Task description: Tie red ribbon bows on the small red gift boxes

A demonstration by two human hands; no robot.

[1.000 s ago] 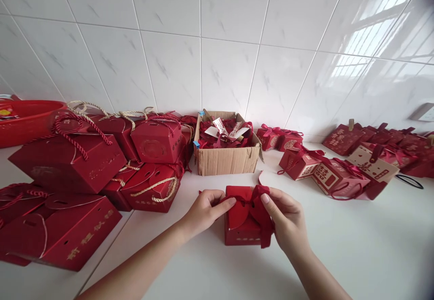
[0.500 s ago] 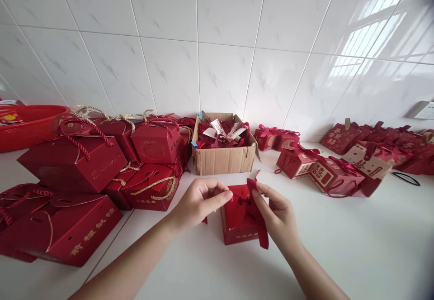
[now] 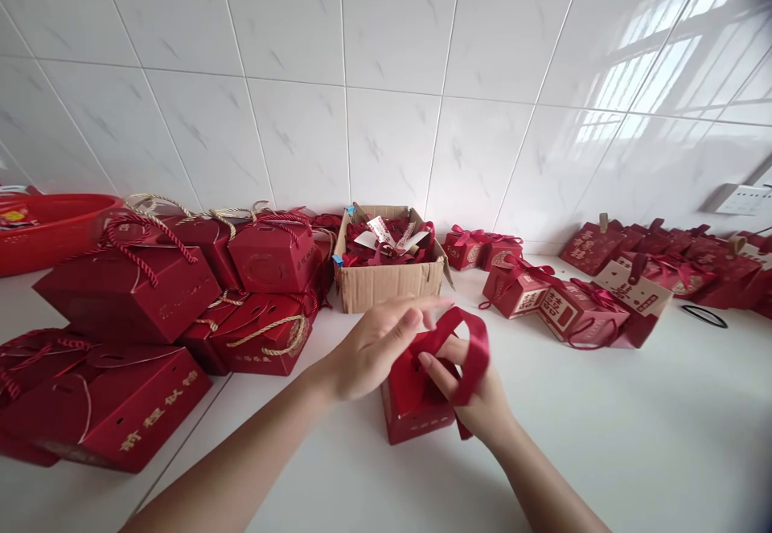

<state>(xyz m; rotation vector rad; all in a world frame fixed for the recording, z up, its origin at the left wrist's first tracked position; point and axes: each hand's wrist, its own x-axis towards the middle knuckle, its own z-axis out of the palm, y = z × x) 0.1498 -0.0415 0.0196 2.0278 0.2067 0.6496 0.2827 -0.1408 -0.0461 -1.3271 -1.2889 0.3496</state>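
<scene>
In front of me a small red gift box (image 3: 416,416) sits on the white countertop. A dark red ribbon (image 3: 479,356) rises from its top and curves in a loop around the fingers of my right hand (image 3: 476,400), which pinches it at the box top. My left hand (image 3: 377,348) reaches across the box's left side with its fingers stretched out; the fingertips are close to the ribbon loop. Whether they touch the ribbon I cannot tell. Part of the box top is hidden behind both hands.
Larger red boxes with rope handles (image 3: 133,288) are stacked at the left, beside a red plastic basin (image 3: 54,248). Behind my hands stands a cardboard box (image 3: 389,285) of ribbons and tags. Ribboned boxes (image 3: 582,312) and a black loop (image 3: 704,316) lie at the right, before the tiled wall.
The ribbon, earlier a strip hanging at the box's right, now loops up around my right fingers. My left hand has moved right and opened from a pinch, fingers stretched out.
</scene>
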